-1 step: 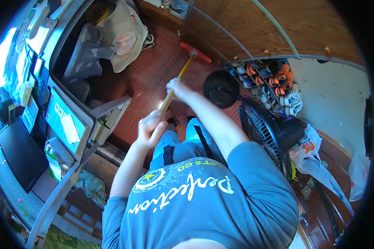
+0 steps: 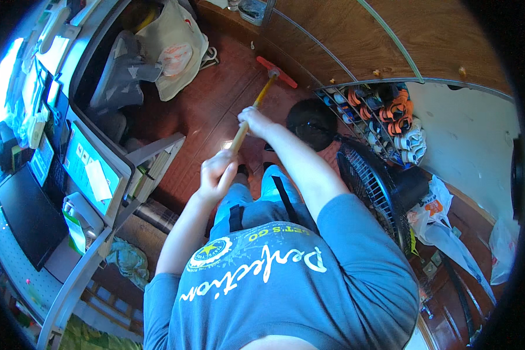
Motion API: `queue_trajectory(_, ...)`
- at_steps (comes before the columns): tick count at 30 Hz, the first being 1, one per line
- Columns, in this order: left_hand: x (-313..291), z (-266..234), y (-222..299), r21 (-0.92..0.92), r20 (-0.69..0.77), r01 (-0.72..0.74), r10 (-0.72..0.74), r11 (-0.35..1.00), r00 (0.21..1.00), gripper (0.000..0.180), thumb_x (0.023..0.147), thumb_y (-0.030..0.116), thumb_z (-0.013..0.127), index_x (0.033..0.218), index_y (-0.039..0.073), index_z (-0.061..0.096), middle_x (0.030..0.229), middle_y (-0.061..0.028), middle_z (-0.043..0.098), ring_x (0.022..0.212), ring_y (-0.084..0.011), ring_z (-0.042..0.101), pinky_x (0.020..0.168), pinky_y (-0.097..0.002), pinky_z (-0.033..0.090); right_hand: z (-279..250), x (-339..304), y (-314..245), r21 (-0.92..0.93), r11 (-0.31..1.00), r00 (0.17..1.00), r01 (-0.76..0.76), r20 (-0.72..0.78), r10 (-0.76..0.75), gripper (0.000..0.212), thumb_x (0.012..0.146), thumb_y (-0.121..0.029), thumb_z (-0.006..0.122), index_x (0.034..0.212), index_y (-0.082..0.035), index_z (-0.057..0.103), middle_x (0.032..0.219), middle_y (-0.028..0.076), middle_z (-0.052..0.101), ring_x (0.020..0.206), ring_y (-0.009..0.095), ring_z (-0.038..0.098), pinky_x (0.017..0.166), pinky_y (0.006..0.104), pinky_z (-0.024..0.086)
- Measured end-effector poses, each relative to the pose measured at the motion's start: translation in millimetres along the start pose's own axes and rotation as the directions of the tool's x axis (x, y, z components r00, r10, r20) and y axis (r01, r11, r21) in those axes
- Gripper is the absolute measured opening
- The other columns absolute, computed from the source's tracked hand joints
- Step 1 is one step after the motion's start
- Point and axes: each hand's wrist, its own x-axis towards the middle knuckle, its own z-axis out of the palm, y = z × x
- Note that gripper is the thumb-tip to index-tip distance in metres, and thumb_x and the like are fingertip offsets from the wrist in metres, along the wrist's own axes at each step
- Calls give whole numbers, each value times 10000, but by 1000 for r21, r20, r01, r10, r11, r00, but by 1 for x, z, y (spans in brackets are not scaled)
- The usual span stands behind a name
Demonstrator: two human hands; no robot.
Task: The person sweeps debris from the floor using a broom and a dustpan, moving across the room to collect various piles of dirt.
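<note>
Both my hands are closed round the wooden handle of a broom (image 2: 265, 93), held slanting away from me. My left hand (image 2: 216, 174) grips the upper end of the handle, close to my body. Farther along the stick, my right hand (image 2: 254, 121) is wrapped round it, its arm stretched forward. The broom's red bar-shaped head (image 2: 283, 76) lies on the reddish floor (image 2: 227, 76), near the foot of the brown wooden cabinet (image 2: 332, 35). Any bristles under the head are hidden.
A round black fan base (image 2: 311, 124) and fan (image 2: 370, 192) stand to the right, beside a shoe rack (image 2: 361, 116). A pale bag (image 2: 178, 52) sits at the far left. A cluttered desk (image 2: 70, 291) runs along the left; plastic bags (image 2: 434, 204) lie right.
Both hands and the broom handle have shifted slightly to the right. The red head has moved a little toward the right too.
</note>
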Motion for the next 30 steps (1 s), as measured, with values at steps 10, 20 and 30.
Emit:
queue_trajectory(10,-79,6,58,-173,-226,-6,-34,985,973,356,836,126,388,492,34,363,460,-63,380,434,-192,368,456,-316,287,32,-50,-104,75,997,960,5,277,-26,183,545,-218,693,660,-133,580,746,88,581,815,273,551,732,386,437)
queue_trajectory(20,-68,54,55,-262,-338,-13,-79,965,938,397,859,194,403,493,65,321,476,-47,385,474,-196,388,567,-352,339,-14,-70,-55,-137,991,985,0,174,24,67,623,-191,585,620,-125,575,683,89,577,750,276,565,696,388,440)
queue_trajectory(30,-104,86,22,-462,-460,79,-315,883,831,380,840,170,398,483,91,295,438,-46,355,453,-164,346,569,-328,338,43,-103,-32,-17,997,997,71,17,-71,52,597,-157,594,608,-130,551,651,89,540,680,297,525,618,378,422)
